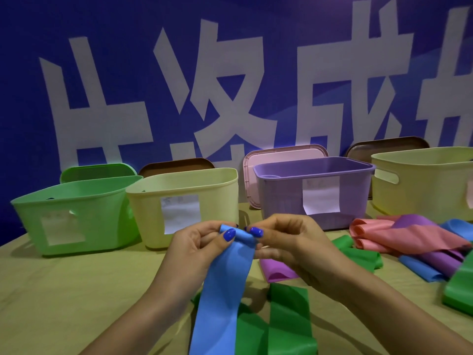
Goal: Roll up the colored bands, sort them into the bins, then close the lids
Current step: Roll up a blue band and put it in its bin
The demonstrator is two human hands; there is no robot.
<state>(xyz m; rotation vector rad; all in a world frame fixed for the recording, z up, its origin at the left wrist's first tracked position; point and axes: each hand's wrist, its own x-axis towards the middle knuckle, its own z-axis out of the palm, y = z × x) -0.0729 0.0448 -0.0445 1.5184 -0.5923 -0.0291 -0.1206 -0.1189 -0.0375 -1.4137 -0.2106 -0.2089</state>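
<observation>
Both hands, left hand (202,242) and right hand (284,242), pinch the blue band (220,290)'s far end; its length runs toward the viewer.

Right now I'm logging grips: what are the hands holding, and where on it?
Both the left hand and right hand pinch the blue band at its top end, one at each corner.

Left hand (202,242) and right hand (284,242) close together above the desk (76,290), thumbs and fingers pinching the top edge of a blue band (222,285) hanging down between the forearms. Beneath the hands, green bands (286,319); just under the right hand, a purple band (275,271). Right of the hands, a loose pile of pink, purple, blue and green bands (409,239). Beyond the hands, in a row, a green bin (76,216), yellow bin (184,201), purple bin (314,185) and another yellow bin (422,180), with lids (284,155) leaning upright behind.
</observation>
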